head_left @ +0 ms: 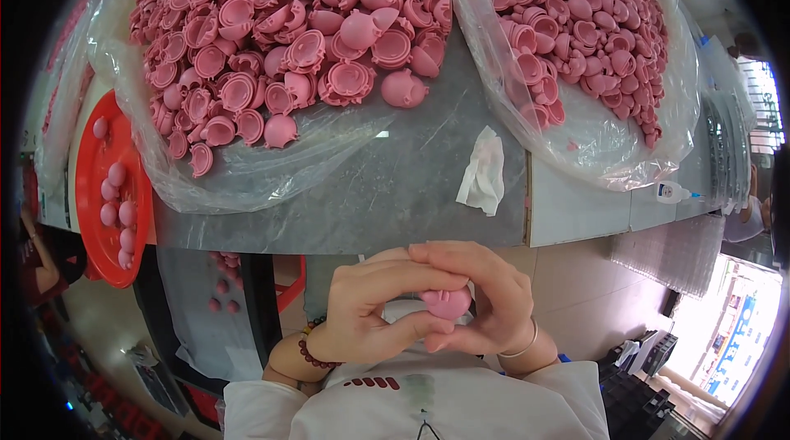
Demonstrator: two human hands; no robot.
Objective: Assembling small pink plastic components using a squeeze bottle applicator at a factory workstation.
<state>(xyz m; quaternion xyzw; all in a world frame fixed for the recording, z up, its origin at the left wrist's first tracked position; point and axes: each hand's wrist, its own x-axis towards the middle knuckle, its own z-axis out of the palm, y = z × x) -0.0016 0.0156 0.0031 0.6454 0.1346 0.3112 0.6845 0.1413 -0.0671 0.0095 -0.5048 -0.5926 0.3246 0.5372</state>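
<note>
Both hands close together around one small pink pig-shaped piece (pixel 447 302): the left hand (pixel 374 308) curls over it from the left, thumb beneath and fingers arched on top, while the right hand (pixel 485 300) wraps it from the right, fingertips overlapping the left hand's. The piece sits between the two palms, so neither hand is nearer; its snout side faces down toward the person's chest, and its long axis cannot be told because the fingers cover most of it.

From the head view, taking the grey worktop (pixel 387 193) as landmark: the clasped hands hover just below its near edge, off the surface. On the worktop's far left lies a heap of pink shells (pixel 288 37) on clear plastic, on its far right a second bagged heap (pixel 576 20), and between them, nearer the edge, a crumpled white cloth (pixel 484 172).
</note>
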